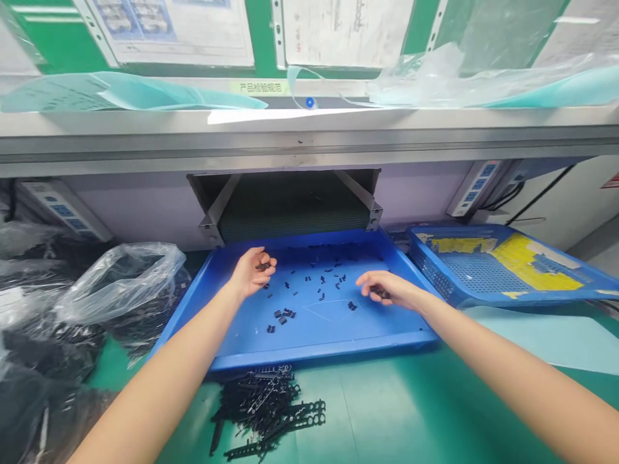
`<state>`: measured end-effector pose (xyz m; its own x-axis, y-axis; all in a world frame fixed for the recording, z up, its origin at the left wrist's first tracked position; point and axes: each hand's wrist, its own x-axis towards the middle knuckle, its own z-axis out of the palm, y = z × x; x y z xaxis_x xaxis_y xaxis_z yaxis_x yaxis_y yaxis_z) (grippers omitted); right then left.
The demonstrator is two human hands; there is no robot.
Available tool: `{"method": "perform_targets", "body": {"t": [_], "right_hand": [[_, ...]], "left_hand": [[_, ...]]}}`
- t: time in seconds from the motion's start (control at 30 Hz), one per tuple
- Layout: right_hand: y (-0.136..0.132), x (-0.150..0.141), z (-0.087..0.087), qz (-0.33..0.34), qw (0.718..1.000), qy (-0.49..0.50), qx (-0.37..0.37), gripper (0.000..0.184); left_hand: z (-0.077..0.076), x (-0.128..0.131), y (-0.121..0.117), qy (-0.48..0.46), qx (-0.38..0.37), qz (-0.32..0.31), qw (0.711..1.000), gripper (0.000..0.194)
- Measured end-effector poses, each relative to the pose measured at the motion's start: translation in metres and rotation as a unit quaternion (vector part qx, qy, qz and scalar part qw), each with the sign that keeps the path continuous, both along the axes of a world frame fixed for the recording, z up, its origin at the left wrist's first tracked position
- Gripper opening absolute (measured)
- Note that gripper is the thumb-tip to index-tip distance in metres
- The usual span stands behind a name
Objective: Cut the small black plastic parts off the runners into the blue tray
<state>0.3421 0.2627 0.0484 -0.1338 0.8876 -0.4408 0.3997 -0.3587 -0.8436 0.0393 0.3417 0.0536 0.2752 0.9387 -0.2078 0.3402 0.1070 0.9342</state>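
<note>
A blue tray lies below the mouth of a dark conveyor belt, with several small black plastic parts scattered over its floor. My left hand is over the tray's left side, its fingers curled round small black parts. Over the right side is my right hand, palm turned inward and fingers bent round dark small parts. A single black part lies on the tray just left of my right hand. How many parts each hand holds is hidden.
In front of the tray is a heap of black plastic strips on the green table. Clear bags of black parts crowd the left. A blue basket stands right. A metal-edged shelf crosses above.
</note>
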Motion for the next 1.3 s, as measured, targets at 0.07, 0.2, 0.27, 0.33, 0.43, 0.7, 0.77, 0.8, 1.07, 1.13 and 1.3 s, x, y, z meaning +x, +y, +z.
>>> {"method": "perform_targets", "body": {"t": [0.07,0.2,0.27,0.33,0.43,0.7,0.77,0.8,1.07,1.13,1.3], "right_hand": [[0.003,-0.004,-0.010,0.042,0.996,-0.079,0.000,0.019],[0.006,-0.016,-0.028,0.103,0.976,-0.192,0.017,0.020],[0.006,-0.020,-0.034,0.118,0.968,-0.220,0.027,0.022],[0.007,-0.022,-0.037,0.127,0.965,-0.227,0.035,0.023],[0.007,-0.022,-0.039,0.131,0.969,-0.207,0.042,0.024],[0.013,-0.027,-0.022,0.097,0.990,-0.097,0.038,0.028],[0.018,-0.034,-0.017,0.094,0.992,-0.070,0.052,0.029],[0.020,-0.040,-0.015,0.097,0.992,-0.059,0.058,0.029],[0.032,-0.124,-0.034,0.199,0.974,-0.099,0.036,0.026],[0.033,-0.141,-0.038,0.230,0.965,-0.118,0.041,0.026],[0.040,-0.157,-0.040,0.269,0.952,-0.136,0.049,0.024]], "left_hand": [[-0.006,-0.004,-0.007,0.054,-0.008,-0.025,0.998,0.022],[-0.026,-0.002,-0.023,0.174,-0.006,-0.107,0.979,0.016],[-0.035,0.001,-0.030,0.214,0.012,-0.147,0.966,0.014],[-0.041,0.003,-0.036,0.242,0.031,-0.178,0.953,0.015],[-0.046,0.005,-0.041,0.270,0.052,-0.211,0.938,0.018],[-0.060,0.009,-0.049,0.271,0.063,-0.221,0.935,0.018],[-0.061,0.010,-0.049,0.260,0.052,-0.206,0.942,0.019],[-0.061,0.010,-0.049,0.253,0.044,-0.198,0.946,0.019],[-0.025,-0.021,-0.032,0.124,-0.034,-0.108,0.986,0.022],[-0.010,-0.035,-0.031,0.080,-0.025,-0.071,0.994,0.024],[0.010,-0.059,-0.036,0.041,-0.003,-0.033,0.999,0.027]]}}
